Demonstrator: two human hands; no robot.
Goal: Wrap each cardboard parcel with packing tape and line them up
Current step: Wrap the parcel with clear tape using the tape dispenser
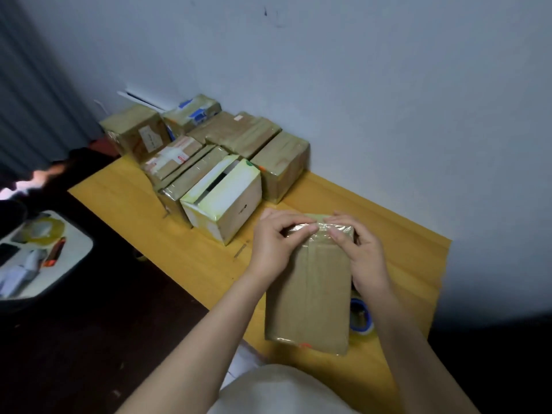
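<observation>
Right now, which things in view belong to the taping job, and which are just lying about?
Job: held parcel, gripped at its far end by the left hand and right hand; blue-cored tape roll beside it; taped parcels by the wall; white box with a gap in its top.
Lying about: white tray at far left; orange item on it.
</observation>
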